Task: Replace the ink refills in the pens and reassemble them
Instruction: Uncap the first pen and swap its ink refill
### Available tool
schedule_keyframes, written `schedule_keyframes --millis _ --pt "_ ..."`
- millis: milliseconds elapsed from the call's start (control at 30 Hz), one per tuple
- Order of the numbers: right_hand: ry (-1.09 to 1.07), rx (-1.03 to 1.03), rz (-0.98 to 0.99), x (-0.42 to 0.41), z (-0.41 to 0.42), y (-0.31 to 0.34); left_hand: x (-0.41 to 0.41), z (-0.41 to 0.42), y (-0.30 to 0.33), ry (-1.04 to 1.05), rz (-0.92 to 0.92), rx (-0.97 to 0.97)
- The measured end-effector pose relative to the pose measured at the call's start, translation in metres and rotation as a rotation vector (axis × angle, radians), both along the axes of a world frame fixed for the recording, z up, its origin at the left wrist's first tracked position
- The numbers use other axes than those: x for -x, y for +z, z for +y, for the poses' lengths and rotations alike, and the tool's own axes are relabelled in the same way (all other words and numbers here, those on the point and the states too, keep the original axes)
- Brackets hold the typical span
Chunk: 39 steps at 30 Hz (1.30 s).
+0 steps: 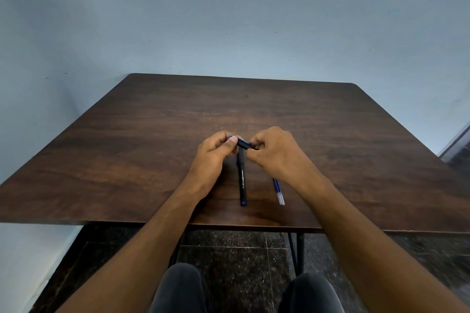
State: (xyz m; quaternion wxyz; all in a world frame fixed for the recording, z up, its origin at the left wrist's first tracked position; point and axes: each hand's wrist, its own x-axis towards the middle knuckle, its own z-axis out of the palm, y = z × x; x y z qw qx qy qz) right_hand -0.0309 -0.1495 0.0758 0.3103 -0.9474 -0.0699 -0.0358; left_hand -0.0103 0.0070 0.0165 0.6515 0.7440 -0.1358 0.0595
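Note:
A black pen (241,180) with white lettering and a blue end lies on the wooden table (127,150), pointing toward me. Above its far end, my left hand (215,154) and my right hand (276,151) both pinch a second black pen (243,144), held crosswise just over the table. A bit of blue shows at that pen's left end by my left thumb. A blue ink refill (278,192) with a clear end lies on the table, partly hidden under my right wrist.
The table stands against a pale blue wall (229,20), with its near edge just past my forearms. Dark floor tiles, black table legs (296,251) and my knees show below.

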Motion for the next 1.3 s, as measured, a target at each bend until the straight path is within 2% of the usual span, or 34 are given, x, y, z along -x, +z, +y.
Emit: schedule_keyframes --millis 233,400,700,933,1067,1167,1233,1300 --pt "0.093 -0.257 0.176 -0.004 -0.009 -0.003 0.005 0.0 0.002 -0.01 -0.083 -0.046" --pt "0.084 -0.395 0.16 -0.009 -0.01 -0.008 0.008 -0.002 0.004 0.022 -0.12 -0.094" --pt "0.08 -0.404 0.06 -0.003 -0.006 -0.018 0.004 -0.001 0.002 0.037 -0.115 -0.09" --pt "0.042 -0.378 0.16 0.007 -0.003 -0.005 0.007 -0.005 0.006 0.132 -0.179 -0.112" --pt "0.05 -0.322 0.222 0.013 -0.008 0.004 0.008 -0.003 0.008 0.228 -0.215 -0.224" --pt "0.06 -0.29 0.27 0.018 -0.011 0.007 0.004 0.005 0.009 0.33 -0.171 -0.296" --pt "0.056 -0.329 0.295 0.022 -0.01 0.007 -0.002 0.011 0.01 0.381 -0.103 -0.338" --pt "0.038 -0.398 0.29 0.025 -0.009 0.004 -0.008 0.018 0.009 0.397 -0.051 -0.504"
